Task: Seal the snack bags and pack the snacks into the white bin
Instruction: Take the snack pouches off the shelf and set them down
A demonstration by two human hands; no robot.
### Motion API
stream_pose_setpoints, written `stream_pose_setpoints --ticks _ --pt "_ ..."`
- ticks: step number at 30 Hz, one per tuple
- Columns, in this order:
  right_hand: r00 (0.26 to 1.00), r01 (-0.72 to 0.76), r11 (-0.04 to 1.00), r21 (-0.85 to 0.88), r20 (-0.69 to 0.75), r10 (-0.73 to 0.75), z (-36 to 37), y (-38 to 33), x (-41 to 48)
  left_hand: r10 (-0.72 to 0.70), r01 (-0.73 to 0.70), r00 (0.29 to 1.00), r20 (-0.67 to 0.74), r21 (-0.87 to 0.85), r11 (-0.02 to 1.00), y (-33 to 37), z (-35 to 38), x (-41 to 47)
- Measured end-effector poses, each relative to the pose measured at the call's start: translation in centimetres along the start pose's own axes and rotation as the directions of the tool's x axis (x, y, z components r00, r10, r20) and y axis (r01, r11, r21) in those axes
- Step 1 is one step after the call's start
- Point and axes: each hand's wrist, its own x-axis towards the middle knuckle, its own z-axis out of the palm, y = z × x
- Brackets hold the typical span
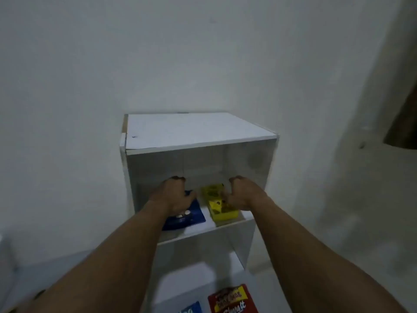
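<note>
A blue snack bag (191,216) and a yellow snack bag (217,205) lie side by side in the upper compartment of a white shelf unit (198,129). My left hand (176,195) reaches in over the top of the blue bag, fingers curled down at the back, thumb against the bag. My right hand (240,193) is just right of the yellow bag, fingers curled the same way, thumb touching the bag's edge. What the fingertips hold is hidden. No white bin can be made out for certain.
On a lower white surface near the bottom edge lie a red snack bag (232,300) and part of another blue bag (190,309). The shelf unit stands against a white wall. A dark cloth (404,123) hangs at the right edge.
</note>
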Motion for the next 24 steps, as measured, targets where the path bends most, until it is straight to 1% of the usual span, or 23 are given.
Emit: stream_pose_setpoints --ticks 4,5,8,11,14,16,18,21,22,24 --pt "0.996 -0.014 1.000 -0.006 0.089 0.014 2.4 0.7 3.2 -0.147 0.149 0.987 0.071 -0.024 0.989 -1.3 2.0 1.4" --pt "0.993 0.002 1.000 -0.014 0.115 0.000 3.2 0.8 4.1 -0.179 0.181 0.980 0.082 -0.019 0.983 -1.8 2.8 1.8" --pt "0.986 0.026 0.999 -0.040 0.165 -0.019 4.9 0.9 5.8 -0.255 0.254 0.959 0.124 0.028 0.967 -2.7 4.4 2.8" --pt "0.968 0.016 0.999 -0.033 0.251 -0.007 7.1 1.8 7.5 -0.327 0.328 0.933 0.150 0.015 0.945 -3.1 6.2 3.6" --pt "0.955 0.045 0.999 -0.003 0.293 -0.042 7.6 1.7 8.8 -0.400 0.396 0.899 0.180 0.059 0.917 -3.4 7.8 3.9" --pt "0.945 0.048 0.999 0.006 0.325 -0.048 7.4 1.6 9.8 -0.475 0.475 0.855 0.209 0.057 0.878 -3.6 8.3 4.6" --pt "0.930 -0.023 0.999 0.043 0.367 0.005 7.4 1.7 10.9 -0.540 0.551 0.803 0.251 0.030 0.834 -3.9 8.4 5.6" --pt "0.921 -0.127 0.979 0.156 0.386 0.058 7.3 1.9 12.0 -0.613 0.633 0.732 0.297 0.036 0.774 -4.2 8.3 7.1" --pt "0.919 -0.140 0.974 0.180 0.389 0.060 7.2 2.0 12.4 -0.628 0.647 0.718 0.300 0.045 0.761 -4.3 8.2 7.4" --pt "0.914 -0.161 0.960 0.228 0.401 0.058 7.0 2.3 12.9 -0.640 0.659 0.712 0.290 0.039 0.751 -4.4 8.0 7.9"
